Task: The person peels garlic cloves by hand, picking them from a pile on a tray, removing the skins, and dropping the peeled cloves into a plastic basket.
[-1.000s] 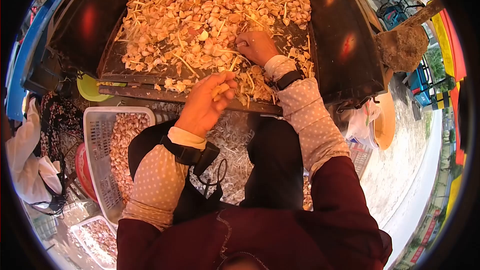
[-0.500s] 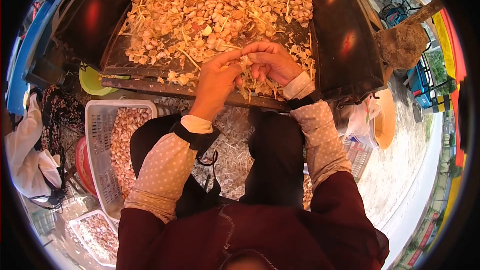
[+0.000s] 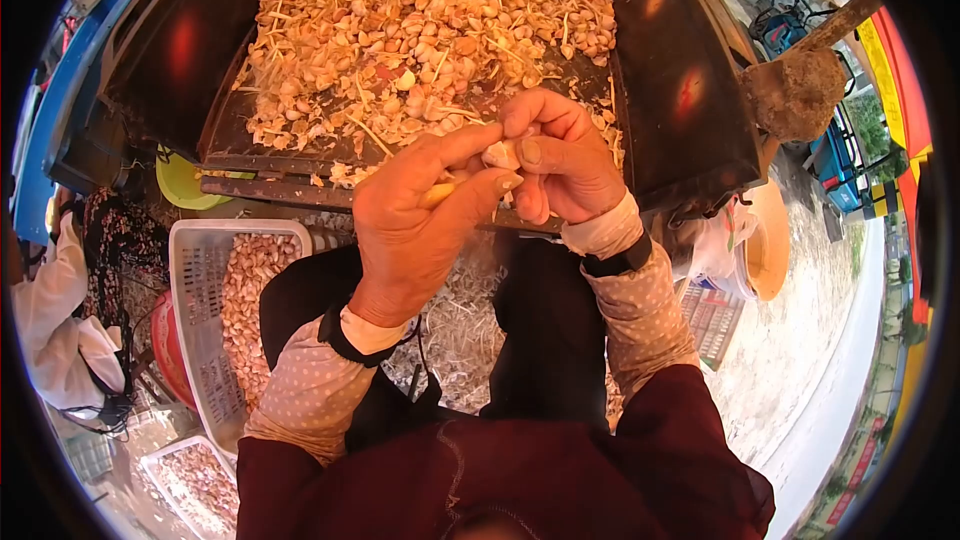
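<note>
A pale garlic clove (image 3: 501, 154) is pinched between the fingertips of both hands in front of my body. My left hand (image 3: 425, 205) comes from the left, thumb and forefinger closed on the clove, with a yellowish piece (image 3: 438, 194) tucked in its palm. From the right, my right hand (image 3: 565, 155) grips the same clove between thumb and curled fingers. Beyond the hands, a heap of garlic cloves (image 3: 420, 30) mixed with loose skins and stems covers the dark work table (image 3: 290, 162).
On the left are a white basket of cloves (image 3: 205, 290), a green bowl (image 3: 185, 183), a red basin (image 3: 170, 350), a smaller tray (image 3: 160, 470) and pale cloth (image 3: 60, 325). An orange basin (image 3: 768, 240) and plastic bag (image 3: 715, 250) lie right. Skins litter the ground (image 3: 460, 330).
Both hands have come nearer to my body and look larger. The clove now shows more plainly between the fingertips, and the yellowish piece in my left hand has come into sight.
</note>
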Demonstrator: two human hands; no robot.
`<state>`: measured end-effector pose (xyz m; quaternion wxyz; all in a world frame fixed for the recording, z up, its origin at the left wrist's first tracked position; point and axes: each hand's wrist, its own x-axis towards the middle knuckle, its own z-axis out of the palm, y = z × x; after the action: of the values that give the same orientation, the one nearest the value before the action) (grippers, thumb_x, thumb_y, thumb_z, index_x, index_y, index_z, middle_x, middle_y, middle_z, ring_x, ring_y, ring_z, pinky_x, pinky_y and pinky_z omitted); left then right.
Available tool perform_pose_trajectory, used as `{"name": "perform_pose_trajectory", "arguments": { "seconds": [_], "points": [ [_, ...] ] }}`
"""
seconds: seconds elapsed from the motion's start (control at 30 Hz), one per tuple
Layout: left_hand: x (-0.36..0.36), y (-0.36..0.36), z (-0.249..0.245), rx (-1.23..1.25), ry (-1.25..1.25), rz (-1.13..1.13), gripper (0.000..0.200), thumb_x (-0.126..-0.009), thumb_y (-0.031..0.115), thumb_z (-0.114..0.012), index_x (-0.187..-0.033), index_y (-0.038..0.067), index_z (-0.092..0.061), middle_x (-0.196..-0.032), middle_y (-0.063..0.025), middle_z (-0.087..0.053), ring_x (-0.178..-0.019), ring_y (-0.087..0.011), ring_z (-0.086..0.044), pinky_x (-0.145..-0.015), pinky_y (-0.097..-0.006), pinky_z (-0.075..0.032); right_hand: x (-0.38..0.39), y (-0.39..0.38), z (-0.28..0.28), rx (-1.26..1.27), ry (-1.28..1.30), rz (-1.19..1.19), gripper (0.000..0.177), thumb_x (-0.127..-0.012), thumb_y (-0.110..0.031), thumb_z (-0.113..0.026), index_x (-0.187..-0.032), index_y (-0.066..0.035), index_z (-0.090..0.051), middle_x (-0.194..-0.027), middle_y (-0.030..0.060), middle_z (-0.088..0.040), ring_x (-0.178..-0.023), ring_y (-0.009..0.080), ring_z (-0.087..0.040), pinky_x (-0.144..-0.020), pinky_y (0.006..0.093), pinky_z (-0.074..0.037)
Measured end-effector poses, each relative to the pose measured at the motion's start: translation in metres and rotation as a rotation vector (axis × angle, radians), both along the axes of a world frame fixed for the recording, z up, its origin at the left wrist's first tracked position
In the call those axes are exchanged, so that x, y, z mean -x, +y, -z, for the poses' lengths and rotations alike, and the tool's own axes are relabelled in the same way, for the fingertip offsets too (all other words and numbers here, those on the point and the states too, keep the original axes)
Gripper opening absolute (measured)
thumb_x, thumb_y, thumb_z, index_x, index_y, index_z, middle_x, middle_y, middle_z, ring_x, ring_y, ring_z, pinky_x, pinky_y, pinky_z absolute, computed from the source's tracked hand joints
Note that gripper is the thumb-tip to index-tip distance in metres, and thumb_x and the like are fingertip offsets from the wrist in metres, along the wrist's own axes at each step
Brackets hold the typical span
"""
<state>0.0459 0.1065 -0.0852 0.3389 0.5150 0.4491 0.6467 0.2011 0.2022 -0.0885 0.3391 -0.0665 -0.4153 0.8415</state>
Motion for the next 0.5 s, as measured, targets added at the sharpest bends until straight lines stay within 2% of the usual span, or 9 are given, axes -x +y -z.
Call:
{"name": "perform_pose_trajectory", "arguments": {
  "seconds": [0.13, 0.17, 0.2, 0.23, 0.27, 0.3, 0.37, 0.4, 0.5],
  "points": [
    [0.009, -0.034, -0.043, -0.351, 0.432, 0.062, 0.044, -0.072, 0.001, -0.08, -0.113, -0.001, -0.066, -0.084, -0.0096, -0.069, -0.071, -0.0179, -0.068, -0.061, -0.0245, -0.054, -0.004, -0.039, -0.042, -0.134, 0.151, -0.097, 0.011, -0.087, 0.007, -0.061, -0.098, 0.009, -0.058, -0.081, 0.0178, -0.068, -0.057, 0.0211, -0.069, -0.046, 0.0266, -0.058],
    [0.012, -0.041, -0.046, -0.466, 0.411, 0.155, 0.047, -0.072, 0.0, -0.078, -0.117, -0.002, -0.064, -0.086, -0.0089, -0.07, -0.073, -0.02, -0.07, -0.061, -0.0264, -0.056, -0.003, -0.05, -0.054, -0.175, 0.198, -0.11, 0.007, -0.087, 0.01, -0.06, -0.094, 0.01, -0.06, -0.081, 0.0181, -0.068, -0.055, 0.0202, -0.068, -0.045, 0.0255, -0.056],
    [0.019, -0.048, -0.06, -0.447, 0.362, 0.372, 0.042, -0.074, -0.001, -0.075, -0.115, -0.002, -0.066, -0.084, -0.009, -0.07, -0.067, -0.0193, -0.069, -0.054, -0.0265, -0.054, 0.003, -0.053, -0.064, -0.337, 0.294, -0.142, 0.005, -0.083, 0.009, -0.065, -0.087, 0.01, -0.062, -0.081, 0.027, -0.065, -0.052, 0.0216, -0.066, -0.042, 0.026, -0.054],
    [0.015, -0.054, -0.063, -0.597, 0.344, 0.303, 0.033, -0.075, -0.001, -0.074, -0.108, -0.001, -0.07, -0.082, -0.0094, -0.07, -0.058, -0.0176, -0.067, -0.047, -0.0258, -0.051, 0.008, -0.055, -0.073, -0.501, 0.39, -0.171, 0.007, -0.079, 0.009, -0.07, -0.08, 0.01, -0.063, -0.082, 0.0358, -0.063, -0.048, 0.023, -0.063, -0.04, 0.0266, -0.052],
    [-0.012, -0.072, -0.06, -0.609, 0.143, 0.069, 0.025, -0.074, 0.001, -0.075, -0.099, 0.0, -0.073, -0.077, -0.0076, -0.069, -0.052, -0.0156, -0.064, -0.042, -0.0244, -0.048, 0.008, -0.057, -0.084, -0.559, 0.422, -0.241, 0.009, -0.077, 0.008, -0.073, -0.078, 0.01, -0.064, -0.081, 0.0357, -0.063, -0.048, 0.0234, -0.063, -0.042, 0.0267, -0.052],
    [0.008, -0.089, -0.063, -0.479, 0.2, 0.295, 0.023, -0.083, 0.021, -0.071, -0.094, 0.002, -0.067, -0.062, -0.0041, -0.059, -0.046, -0.0161, -0.058, -0.038, -0.0313, -0.042, 0.008, -0.06, -0.092, -0.615, 0.454, -0.314, 0.01, -0.076, 0.008, -0.075, -0.077, 0.01, -0.065, -0.08, 0.0356, -0.064, -0.048, 0.0237, -0.062, -0.043, 0.0267, -0.052],
    [0.001, -0.071, -0.054, -0.896, 0.225, 0.39, 0.031, -0.079, 0.01, -0.07, -0.11, 0.006, -0.068, -0.08, -0.0129, -0.063, -0.052, -0.0187, -0.058, -0.038, -0.0253, -0.034, 0.011, -0.083, -0.092, -0.569, 0.469, -0.143, 0.011, -0.074, 0.005, -0.076, -0.074, 0.01, -0.065, -0.071, 0.0271, -0.063, -0.042, 0.0188, -0.058, -0.037, 0.0231, -0.044],
    [0.006, -0.071, -0.059, -0.886, 0.231, 0.397, 0.031, -0.079, 0.01, -0.07, -0.11, 0.006, -0.068, -0.08, -0.0129, -0.063, -0.052, -0.0187, -0.058, -0.038, -0.0253, -0.034, 0.012, -0.097, -0.091, -0.507, 0.468, 0.03, 0.013, -0.073, 0.003, -0.076, -0.07, 0.01, -0.065, -0.061, 0.0186, -0.062, -0.037, 0.014, -0.054, -0.03, 0.0194, -0.036],
    [0.012, -0.085, -0.077, -0.691, 0.285, 0.64, 0.033, -0.078, 0.01, -0.069, -0.111, 0.007, -0.069, -0.082, -0.014, -0.064, -0.051, -0.0193, -0.057, -0.038, -0.0251, -0.033, 0.009, -0.127, -0.102, -0.145, 0.392, 0.126, 0.009, -0.073, 0.007, -0.074, -0.071, 0.011, -0.066, -0.059, 0.0197, -0.06, -0.037, 0.0142, -0.054, -0.03, 0.0194, -0.035]
  ]
}}
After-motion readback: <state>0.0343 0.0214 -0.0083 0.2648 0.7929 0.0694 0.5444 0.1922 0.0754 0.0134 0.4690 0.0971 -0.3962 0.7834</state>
